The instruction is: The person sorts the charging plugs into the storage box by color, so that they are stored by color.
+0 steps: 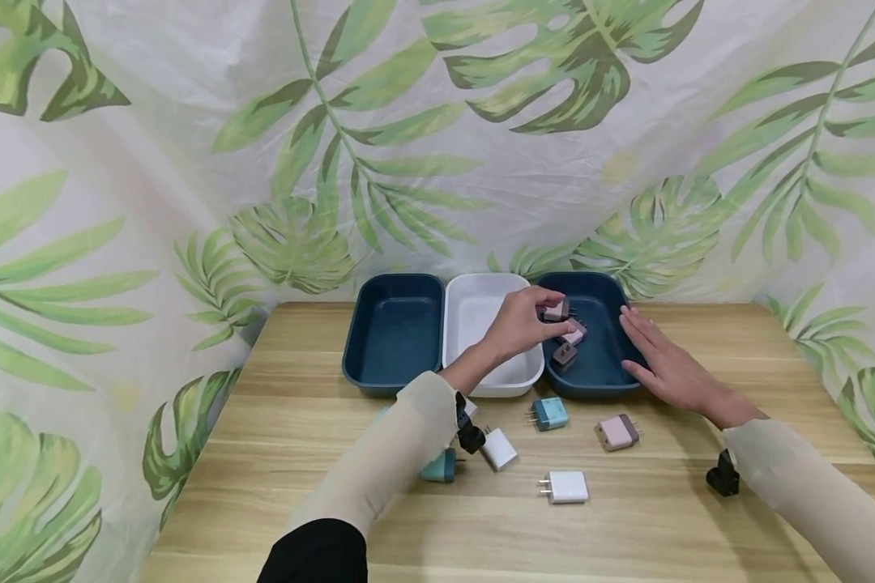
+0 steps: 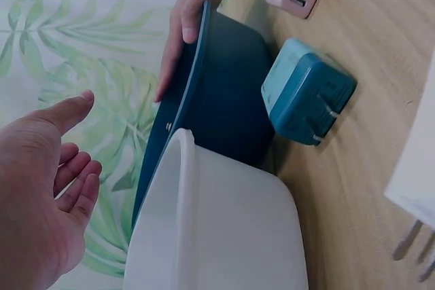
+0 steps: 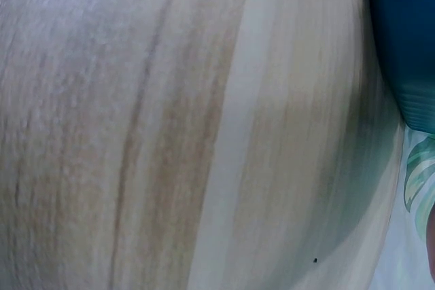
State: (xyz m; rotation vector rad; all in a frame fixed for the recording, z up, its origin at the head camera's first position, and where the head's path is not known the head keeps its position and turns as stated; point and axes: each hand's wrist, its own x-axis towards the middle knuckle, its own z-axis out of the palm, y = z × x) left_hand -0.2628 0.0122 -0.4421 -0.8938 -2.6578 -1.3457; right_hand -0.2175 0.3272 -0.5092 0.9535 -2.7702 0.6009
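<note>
Over the right blue tray [image 1: 603, 368], my left hand [image 1: 518, 324] reaches in with thumb and fingers apart; the left wrist view shows nothing between them. Just past its fingertips, a pink and brown charger plug [image 1: 557, 311] is in the tray. Beside it lie another pink plug [image 1: 573, 332] and a dark brown-looking one [image 1: 565, 356]. My right hand [image 1: 663, 364] rests its straight fingers against that tray's right rim. In the left wrist view, the left hand [image 2: 41, 188] is beside the white tray [image 2: 238, 215], and the right hand [image 2: 197, 11] touches the blue rim.
Left of the white tray stands another blue tray [image 1: 394, 340]. On the wooden table [image 1: 671, 518] lie a teal plug [image 1: 550, 414], a pink plug [image 1: 617, 432], a white plug [image 1: 567, 487], another white plug [image 1: 499, 448] and a teal plug [image 1: 438, 467] partly behind the left sleeve.
</note>
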